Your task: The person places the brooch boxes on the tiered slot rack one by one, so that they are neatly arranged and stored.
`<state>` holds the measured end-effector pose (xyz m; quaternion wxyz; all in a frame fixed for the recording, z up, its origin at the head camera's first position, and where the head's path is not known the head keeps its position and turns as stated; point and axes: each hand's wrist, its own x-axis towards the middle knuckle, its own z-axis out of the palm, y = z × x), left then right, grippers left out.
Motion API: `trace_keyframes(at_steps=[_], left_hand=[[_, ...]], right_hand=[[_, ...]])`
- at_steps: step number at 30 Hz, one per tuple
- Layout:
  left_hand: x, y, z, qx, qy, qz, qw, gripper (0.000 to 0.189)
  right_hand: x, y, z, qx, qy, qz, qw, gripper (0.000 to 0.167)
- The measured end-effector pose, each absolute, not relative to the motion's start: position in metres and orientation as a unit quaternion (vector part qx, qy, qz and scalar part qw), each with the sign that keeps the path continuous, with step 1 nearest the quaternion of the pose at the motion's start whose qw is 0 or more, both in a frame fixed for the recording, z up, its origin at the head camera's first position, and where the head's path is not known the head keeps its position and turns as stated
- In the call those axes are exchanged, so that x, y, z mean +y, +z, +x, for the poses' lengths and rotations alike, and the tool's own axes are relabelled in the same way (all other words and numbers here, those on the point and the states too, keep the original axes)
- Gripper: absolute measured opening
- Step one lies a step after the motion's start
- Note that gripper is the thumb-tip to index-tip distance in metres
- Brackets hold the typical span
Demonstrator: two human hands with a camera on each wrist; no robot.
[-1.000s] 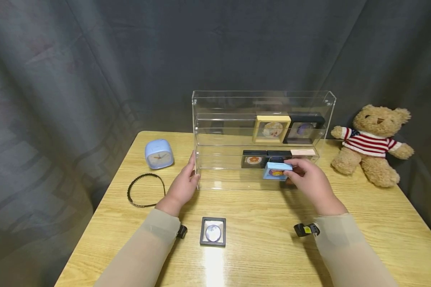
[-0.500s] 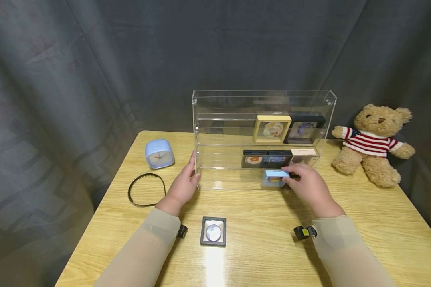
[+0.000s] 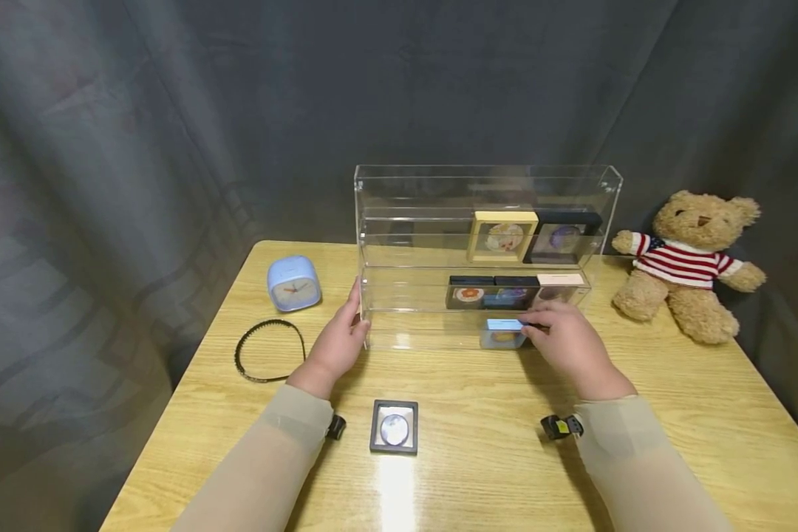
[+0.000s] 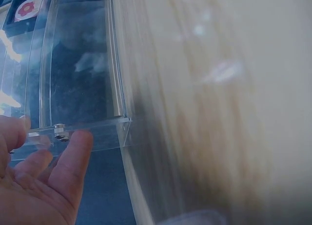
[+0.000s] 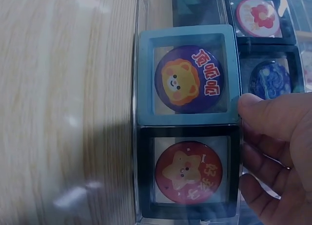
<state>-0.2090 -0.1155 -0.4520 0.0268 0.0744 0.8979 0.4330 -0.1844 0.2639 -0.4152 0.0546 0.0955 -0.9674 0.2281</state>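
Note:
A clear acrylic display rack [image 3: 412,289] stands on the table with several small picture frames on its tiers. My left hand [image 3: 338,341] holds its left side panel, thumb near the front edge; the left wrist view shows fingertips [image 4: 78,140] against the panel. My right hand [image 3: 567,341] pinches the top right corner of a light-blue frame [image 3: 503,335] on the bottom tier, its index fingertip partly hidden. In the right wrist view, the blue frame holds a round lion badge [image 5: 187,81]. Beside it stands a black frame with a red star badge [image 5: 187,171].
A black frame with a round badge [image 3: 394,428] lies in front of the rack. At the left are a blue alarm clock [image 3: 294,284] and a black headband [image 3: 241,351]. A teddy bear [image 3: 688,266] sits at the right, and a dark curtain [image 3: 399,89] hangs behind.
The blue frame has come down from in front of the rack into the bottom tier and shifted slightly left, my right hand moving with it. The left hand stays on the rack.

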Motion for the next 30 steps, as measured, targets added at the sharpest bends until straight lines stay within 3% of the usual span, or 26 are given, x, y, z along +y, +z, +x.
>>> trace_keyframes(at_steps=[11,15,30], left_hand=[[-0.117,-0.451,-0.209,0.897,0.434,0.075,0.030,0.081],[-0.116,-0.452,-0.209,0.896,0.437,0.073,0.032,0.081],[-0.116,-0.451,-0.209,0.898,0.434,0.071,0.030,0.081]], right_hand=[[0.248,-0.427,-0.179,-0.940,0.284,0.128,0.135,0.019],[0.233,-0.426,-0.173,-0.932,0.293,0.155,0.145,0.027],[0.159,-0.429,-0.141,-0.934,0.258,0.243,-0.048,0.079]])
